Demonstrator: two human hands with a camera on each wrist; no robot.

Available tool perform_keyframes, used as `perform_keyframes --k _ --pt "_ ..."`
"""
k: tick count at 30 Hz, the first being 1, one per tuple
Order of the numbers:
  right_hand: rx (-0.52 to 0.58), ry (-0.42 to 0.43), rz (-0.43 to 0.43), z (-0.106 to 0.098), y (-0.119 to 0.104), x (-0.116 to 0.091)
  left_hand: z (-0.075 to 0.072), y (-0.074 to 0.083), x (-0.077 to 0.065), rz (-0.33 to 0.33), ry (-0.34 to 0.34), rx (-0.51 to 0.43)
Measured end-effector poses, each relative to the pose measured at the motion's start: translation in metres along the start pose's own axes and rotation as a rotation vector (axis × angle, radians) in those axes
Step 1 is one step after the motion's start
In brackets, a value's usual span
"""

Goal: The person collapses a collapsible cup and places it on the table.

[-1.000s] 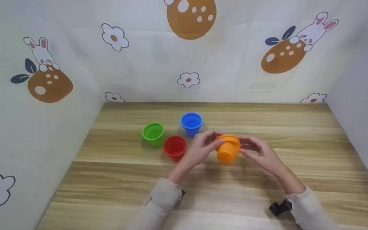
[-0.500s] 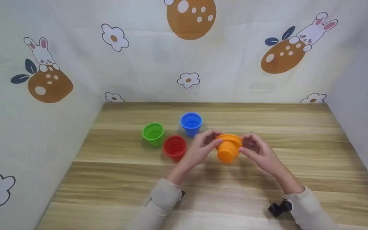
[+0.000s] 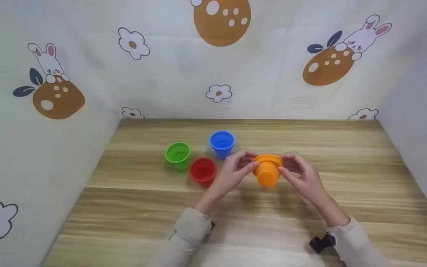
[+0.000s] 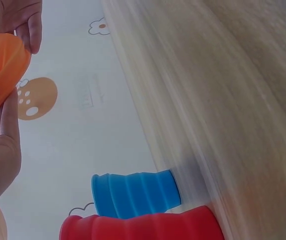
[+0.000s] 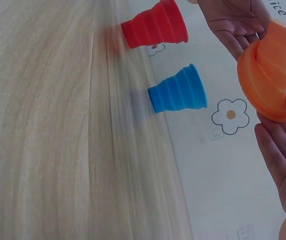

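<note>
Both hands hold an orange collapsible cup (image 3: 268, 171) above the table, its narrow base tilted toward the head camera. My left hand (image 3: 234, 168) pinches the cup's left side near the rim, thumb in front and fingers behind. On the other side my right hand (image 3: 302, 176) pinches it the same way, thumb against the wall. In the right wrist view the orange cup (image 5: 270, 75) looks partly folded, with its wall overlapping below the wide rim. The cup's opening faces away from the head camera and is hidden.
Left of the hands, a red cup (image 3: 203, 171), a green cup (image 3: 178, 155) and a blue cup (image 3: 222, 144) stand upright on the wooden table (image 3: 132, 215). The red one is close beside my left forearm. A patterned cloth wall (image 3: 176, 74) rises behind.
The orange cup has shifted slightly right and up, and its base has swung a little to the right. My right hand has adjusted its hold at the rim; the other cups stay put.
</note>
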State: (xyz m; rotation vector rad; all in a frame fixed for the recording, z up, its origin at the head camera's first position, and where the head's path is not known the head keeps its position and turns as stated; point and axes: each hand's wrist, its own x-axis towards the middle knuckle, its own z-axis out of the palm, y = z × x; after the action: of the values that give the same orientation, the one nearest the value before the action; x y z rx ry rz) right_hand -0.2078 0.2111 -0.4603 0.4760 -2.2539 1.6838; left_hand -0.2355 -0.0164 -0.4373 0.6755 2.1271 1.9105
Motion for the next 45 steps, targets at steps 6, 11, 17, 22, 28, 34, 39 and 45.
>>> perform_keyframes --k 6,11,17,22,28,34,39,45 --pt "-0.062 0.028 -0.071 0.001 0.000 0.000 0.000 0.000 -0.001 -0.015 0.008 0.002" --pt "-0.114 0.042 -0.108 0.002 0.000 0.001 0.001 -0.001 0.000 -0.023 0.009 -0.004" --pt "-0.193 0.059 -0.175 0.003 0.001 0.001 0.002 -0.001 -0.002 0.002 0.017 0.015" --pt "-0.277 0.065 -0.261 0.002 0.002 0.003 0.004 0.000 -0.002 0.003 0.021 0.023" --pt "-0.283 0.008 -0.309 -0.002 -0.002 0.005 0.002 0.003 0.000 -0.049 0.008 0.043" --pt "-0.325 -0.066 -0.389 -0.003 -0.005 0.007 0.005 0.006 0.002 -0.090 -0.041 0.081" --pt "-0.295 -0.089 -0.391 -0.005 -0.005 0.007 0.007 0.006 0.002 -0.070 -0.066 0.055" --pt "-0.133 -0.172 -0.219 -0.011 0.001 0.004 0.005 0.007 0.002 -0.061 -0.050 0.041"
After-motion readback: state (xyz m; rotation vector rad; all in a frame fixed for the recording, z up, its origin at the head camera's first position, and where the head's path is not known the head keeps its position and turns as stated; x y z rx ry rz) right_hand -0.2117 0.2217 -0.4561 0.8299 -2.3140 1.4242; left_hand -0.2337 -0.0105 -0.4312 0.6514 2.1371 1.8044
